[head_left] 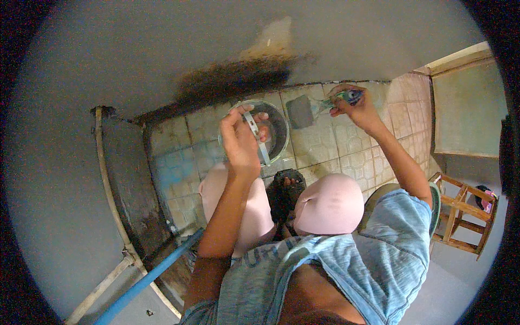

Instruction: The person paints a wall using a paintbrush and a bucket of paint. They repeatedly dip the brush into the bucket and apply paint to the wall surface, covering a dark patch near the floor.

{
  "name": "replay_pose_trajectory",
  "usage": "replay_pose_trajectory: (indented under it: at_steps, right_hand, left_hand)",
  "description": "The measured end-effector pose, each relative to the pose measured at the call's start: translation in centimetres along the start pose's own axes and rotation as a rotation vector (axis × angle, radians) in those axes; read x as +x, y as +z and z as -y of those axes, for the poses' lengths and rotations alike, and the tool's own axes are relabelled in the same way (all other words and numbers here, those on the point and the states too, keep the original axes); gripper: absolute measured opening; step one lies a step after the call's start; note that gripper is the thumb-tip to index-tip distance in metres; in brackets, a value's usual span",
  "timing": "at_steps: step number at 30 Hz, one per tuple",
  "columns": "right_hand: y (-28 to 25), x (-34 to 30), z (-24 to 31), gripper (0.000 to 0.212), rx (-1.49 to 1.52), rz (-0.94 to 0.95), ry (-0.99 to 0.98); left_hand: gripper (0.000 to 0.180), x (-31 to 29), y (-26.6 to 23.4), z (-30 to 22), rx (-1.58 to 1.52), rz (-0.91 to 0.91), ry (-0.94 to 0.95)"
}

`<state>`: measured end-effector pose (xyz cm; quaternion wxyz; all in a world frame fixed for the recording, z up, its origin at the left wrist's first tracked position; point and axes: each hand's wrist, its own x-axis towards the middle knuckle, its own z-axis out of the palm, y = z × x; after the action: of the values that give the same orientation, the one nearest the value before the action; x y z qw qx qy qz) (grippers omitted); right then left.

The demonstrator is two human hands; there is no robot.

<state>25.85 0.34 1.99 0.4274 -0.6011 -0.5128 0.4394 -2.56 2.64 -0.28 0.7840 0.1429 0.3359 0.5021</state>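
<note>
My left hand (242,138) is curled round the pale flat handle of a round bucket (283,132), with the fingers over the bucket's opening. The bucket's inside looks grey, and what it holds cannot be made out. Further right, my right hand (360,111) grips the handle of a wide paintbrush (299,112). Its broad grey bristle end points left, over the tiles to the right of the bucket. The brush is apart from the bucket and the wall.
A grey wall (135,49) with a dark stained patch (233,78) rises beyond the tiled floor (357,154). Pipes (105,162) run along the left, with a blue pipe (151,276) nearer me. At right are a pale green panel (466,111) and a wooden frame (460,216).
</note>
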Motion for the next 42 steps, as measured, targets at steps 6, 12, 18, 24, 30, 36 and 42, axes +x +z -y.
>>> replay_pose_trajectory:
  at_steps: [6,12,18,24,30,36,42]
  right_hand:
    - [-3.5,-2.5,-2.9,0.027,0.476,-0.304,0.113]
    - [1.5,-4.3,-14.3,0.032,0.939,-0.324,0.151]
    - [11.6,-3.0,-18.2,0.021,0.51,-0.32,-0.007]
    - [16.2,-1.2,-19.0,0.014,-0.044,-0.47,-0.14]
    - [18.1,1.1,-20.8,0.014,-0.074,-0.607,-0.275]
    - [17.4,2.0,-22.6,0.02,0.001,-0.557,-0.049]
    - [17.3,2.9,-23.9,0.013,-0.061,-0.615,-0.116]
  left_hand:
    - [0.054,-1.9,0.9,-1.2,-0.06,-0.023,-0.028]
    - [0.06,-4.2,-0.4,-3.3,-0.214,0.038,-0.04]
    - [0.062,-6.1,0.4,-4.8,-0.189,-0.06,-0.006]
    - [0.064,-6.9,0.2,-5.3,-0.22,0.013,0.042]
    - [0.067,-6.5,-0.1,-5.6,-0.186,0.023,0.068]
    - [0.068,-6.2,0.5,-5.5,-0.178,-0.034,0.099]
    - [0.067,-5.8,0.5,-5.4,-0.132,-0.089,0.123]
